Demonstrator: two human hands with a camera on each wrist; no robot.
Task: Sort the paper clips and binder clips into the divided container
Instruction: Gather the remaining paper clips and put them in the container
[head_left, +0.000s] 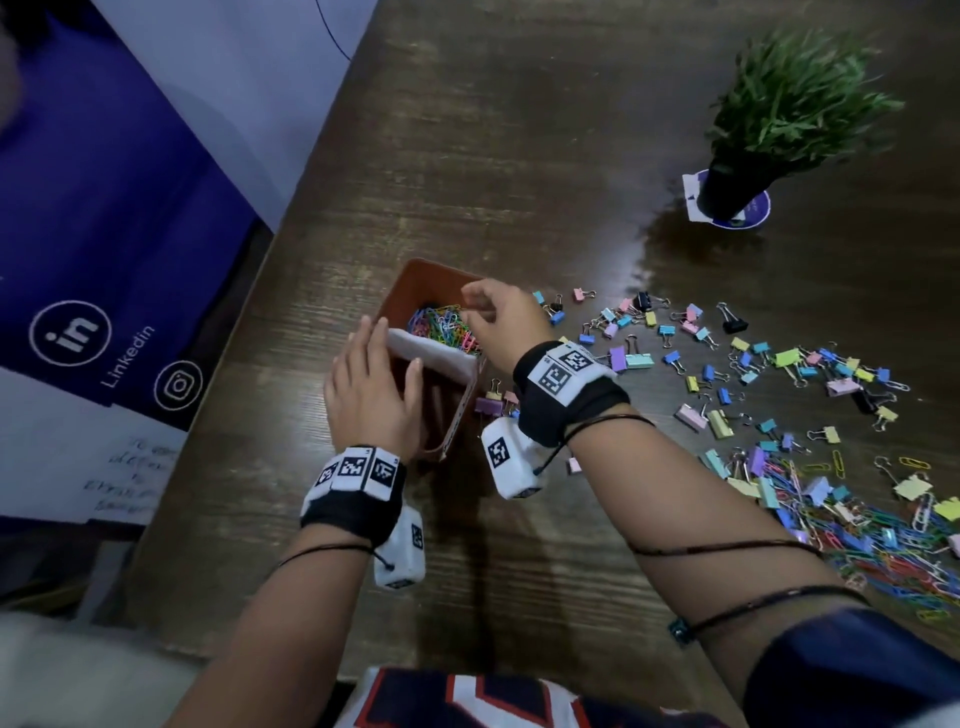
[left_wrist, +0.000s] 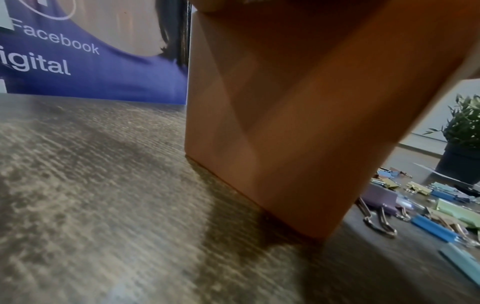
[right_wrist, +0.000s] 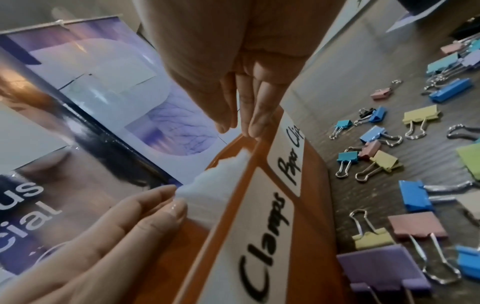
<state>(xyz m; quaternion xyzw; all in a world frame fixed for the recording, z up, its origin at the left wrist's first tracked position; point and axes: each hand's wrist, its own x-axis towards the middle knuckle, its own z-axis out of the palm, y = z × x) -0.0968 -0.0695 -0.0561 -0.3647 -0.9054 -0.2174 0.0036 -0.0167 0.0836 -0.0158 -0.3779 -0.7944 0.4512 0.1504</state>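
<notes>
A brown divided container (head_left: 415, 270) stands near the table's left edge. A white divider (head_left: 441, 358) splits it. The far compartment holds several coloured paper clips (head_left: 441, 325); I see nothing in the near one. Labels on its right wall (right_wrist: 311, 205) read "Paper Clips" and "Clamps". My left hand (head_left: 389, 353) rests with straight fingers (right_wrist: 166, 205) on the left rim and divider. My right hand (head_left: 470, 312) hovers over the far compartment, fingertips (right_wrist: 254, 131) pointing down and close together, with nothing visible between them. Binder clips (head_left: 727, 358) and a heap of paper clips (head_left: 872, 535) lie to the right.
A potted green plant (head_left: 779, 114) stands on a round coaster at the far right. A blue and white banner (head_left: 104, 208) hangs past the table's left edge. A purple binder clip (head_left: 488, 405) lies against the container's right wall. Bare wood stretches behind the container.
</notes>
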